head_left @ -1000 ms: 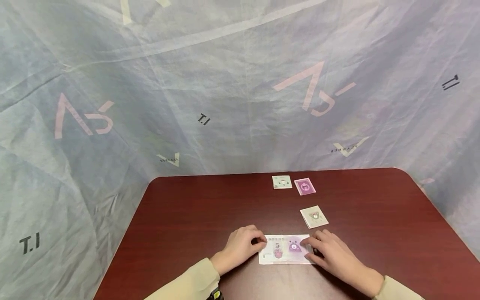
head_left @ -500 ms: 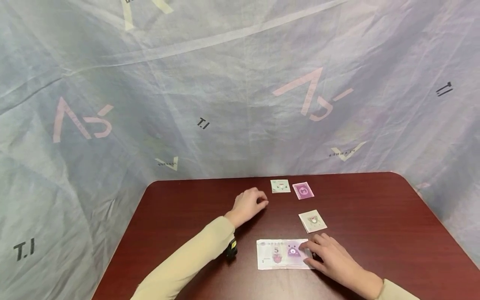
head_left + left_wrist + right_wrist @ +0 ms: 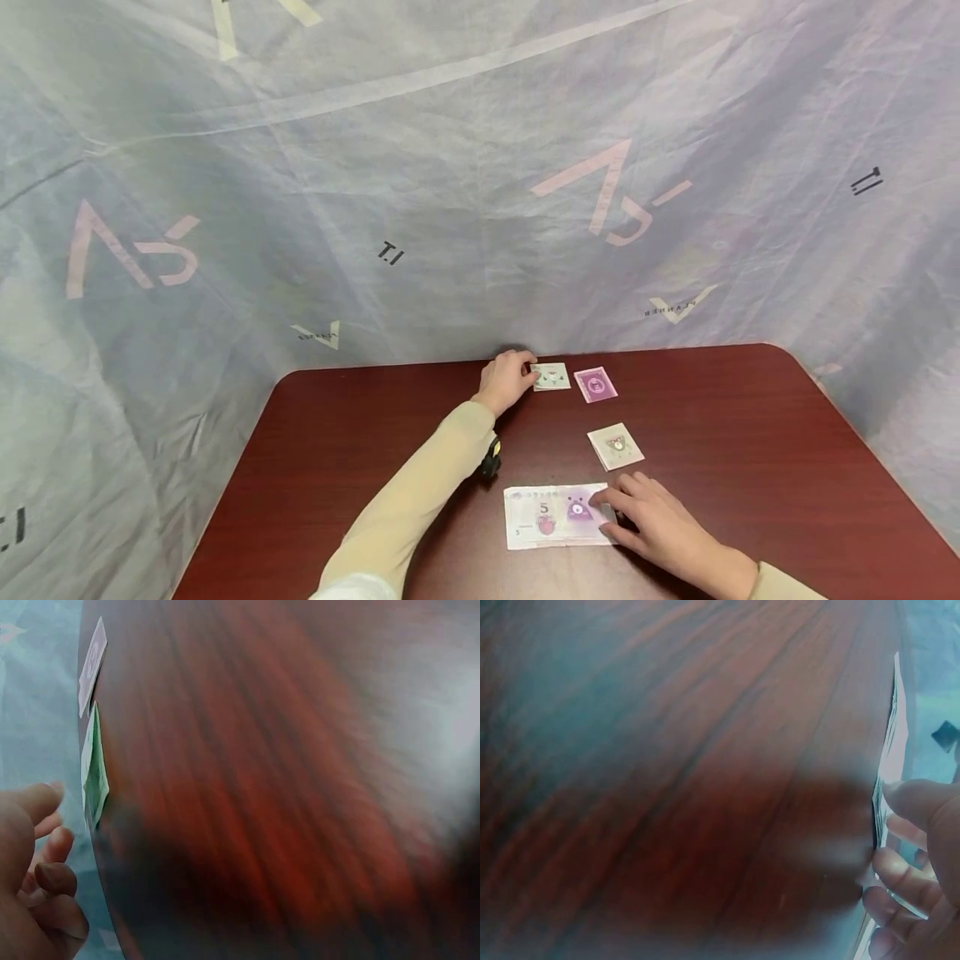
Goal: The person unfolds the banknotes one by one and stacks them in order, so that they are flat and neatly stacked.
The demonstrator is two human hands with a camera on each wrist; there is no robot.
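At the far side of the table, my left hand (image 3: 507, 382) reaches the left edge of a folded green note (image 3: 552, 377). In the left wrist view the thumb and bent fingers of that hand (image 3: 41, 870) are parted beside the green note (image 3: 94, 776), whose layers gape slightly. Nearer me lies an unfolded purple-and-white note (image 3: 525, 518) marked 5, with my right hand (image 3: 663, 525) resting its fingertips on the right end. From the right wrist, the hand (image 3: 919, 855) shows its thumb against the thin edge of the paper (image 3: 894, 750).
A folded purple note (image 3: 596, 385) lies right of the green one. Between it and the unfolded note is a folded pale note (image 3: 616, 447) with a bear print. A grey printed cloth (image 3: 420, 192) hangs behind the dark red table (image 3: 360, 433).
My left hand has left the unfolded note's left end and moved forward to the green note. My right hand has stayed on the unfolded note. The head view has shifted slightly.
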